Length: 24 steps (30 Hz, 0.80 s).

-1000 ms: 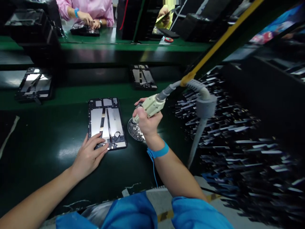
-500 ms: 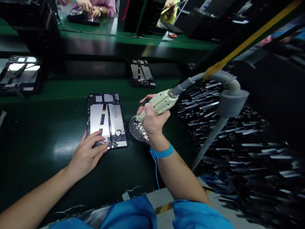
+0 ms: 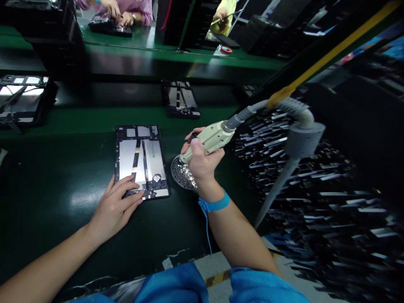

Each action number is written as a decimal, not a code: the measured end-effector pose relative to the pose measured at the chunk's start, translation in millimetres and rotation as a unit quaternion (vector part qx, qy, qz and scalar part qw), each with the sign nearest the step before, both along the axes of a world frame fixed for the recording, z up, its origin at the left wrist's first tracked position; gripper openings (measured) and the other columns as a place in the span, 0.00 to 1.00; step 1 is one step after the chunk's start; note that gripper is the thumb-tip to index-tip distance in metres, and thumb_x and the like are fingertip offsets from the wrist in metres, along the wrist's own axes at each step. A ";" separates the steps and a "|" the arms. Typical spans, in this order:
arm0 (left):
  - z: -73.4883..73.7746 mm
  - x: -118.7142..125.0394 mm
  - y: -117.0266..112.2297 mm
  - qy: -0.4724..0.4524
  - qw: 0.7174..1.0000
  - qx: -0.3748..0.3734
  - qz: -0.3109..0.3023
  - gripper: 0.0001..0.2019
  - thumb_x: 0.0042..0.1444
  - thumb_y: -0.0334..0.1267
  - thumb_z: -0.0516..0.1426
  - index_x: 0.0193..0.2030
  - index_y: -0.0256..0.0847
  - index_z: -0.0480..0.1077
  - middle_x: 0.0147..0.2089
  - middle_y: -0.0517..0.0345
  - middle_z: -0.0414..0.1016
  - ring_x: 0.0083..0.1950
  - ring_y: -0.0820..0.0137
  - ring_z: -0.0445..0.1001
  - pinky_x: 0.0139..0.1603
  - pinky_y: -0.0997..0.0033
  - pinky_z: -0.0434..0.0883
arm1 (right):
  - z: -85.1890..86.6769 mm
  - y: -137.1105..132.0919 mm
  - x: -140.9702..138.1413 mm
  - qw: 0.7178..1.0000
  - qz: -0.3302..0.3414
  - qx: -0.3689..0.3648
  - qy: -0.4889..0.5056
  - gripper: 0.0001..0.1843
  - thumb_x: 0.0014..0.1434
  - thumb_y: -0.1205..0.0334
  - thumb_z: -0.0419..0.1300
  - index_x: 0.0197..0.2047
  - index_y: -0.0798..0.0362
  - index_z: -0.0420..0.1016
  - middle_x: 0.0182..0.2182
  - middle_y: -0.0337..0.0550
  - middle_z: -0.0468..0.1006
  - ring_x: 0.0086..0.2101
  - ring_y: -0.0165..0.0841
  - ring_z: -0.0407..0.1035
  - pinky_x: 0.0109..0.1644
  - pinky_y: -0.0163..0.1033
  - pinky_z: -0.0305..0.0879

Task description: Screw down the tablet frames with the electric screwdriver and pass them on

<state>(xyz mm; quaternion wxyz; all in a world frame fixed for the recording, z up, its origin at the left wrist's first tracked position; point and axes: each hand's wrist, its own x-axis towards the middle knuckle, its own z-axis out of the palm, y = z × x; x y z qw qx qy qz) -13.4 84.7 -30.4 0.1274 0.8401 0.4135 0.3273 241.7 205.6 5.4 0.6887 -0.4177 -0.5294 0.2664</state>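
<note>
An opened tablet [image 3: 154, 158] lies on the green bench, its silver inside and dark flex cables showing. A small square piece [image 3: 157, 178] rests on its lower right part. My left hand [image 3: 115, 206] lies over the tablet's lower left corner, fingers stretched out and apart. To the right, my right hand [image 3: 203, 162] is wrapped round a cream electric screwdriver [image 3: 213, 139]. Its tip end points down at a round perforated dish [image 3: 182, 174] of small shiny screws, just right of the tablet. Whether the tip touches a screw cannot be made out.
More opened tablets lie behind on a dark strip, one in the middle [image 3: 181, 99] and one at left [image 3: 23, 99]. A grey cable [image 3: 277, 189] hangs from the screwdriver's hose. Stacked dark parts [image 3: 331, 202] fill the right side. Co-workers' hands [image 3: 118, 14] work across the bench.
The tablets on the strip behind have shifted left, and part of another shows at the right. My hands, the screwdriver and the tablet in front have hardly moved.
</note>
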 end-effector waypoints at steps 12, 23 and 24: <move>-3.8 7.4 8.6 -0.010 1.000 -0.011 0.013 0.10 0.70 0.33 0.58 0.52 0.46 0.78 0.54 0.50 0.79 0.67 0.53 0.72 0.69 0.32 0.62 | 38.9 -31.8 -21.9 0.996 0.034 0.036 0.071 0.12 0.61 0.51 0.65 0.45 0.46 0.75 0.36 0.37 0.77 0.19 0.27 0.70 0.19 0.36 0.66; -3.0 8.4 9.6 -0.031 0.999 -0.014 0.011 0.11 0.69 0.34 0.58 0.54 0.47 0.78 0.54 0.51 0.79 0.67 0.54 0.72 0.71 0.33 0.60 | 24.3 -78.9 -64.1 0.970 0.238 -0.022 0.043 0.18 0.64 0.48 0.65 0.54 0.44 0.73 0.41 0.43 0.79 0.25 0.30 0.73 0.28 0.41 0.76; -2.7 8.5 9.7 -0.032 0.999 -0.014 0.011 0.11 0.69 0.34 0.58 0.54 0.47 0.78 0.54 0.51 0.79 0.67 0.54 0.72 0.71 0.33 0.61 | 23.0 -77.8 -64.0 0.970 0.238 -0.021 0.044 0.18 0.63 0.48 0.66 0.54 0.44 0.73 0.41 0.43 0.78 0.25 0.30 0.73 0.28 0.41 0.76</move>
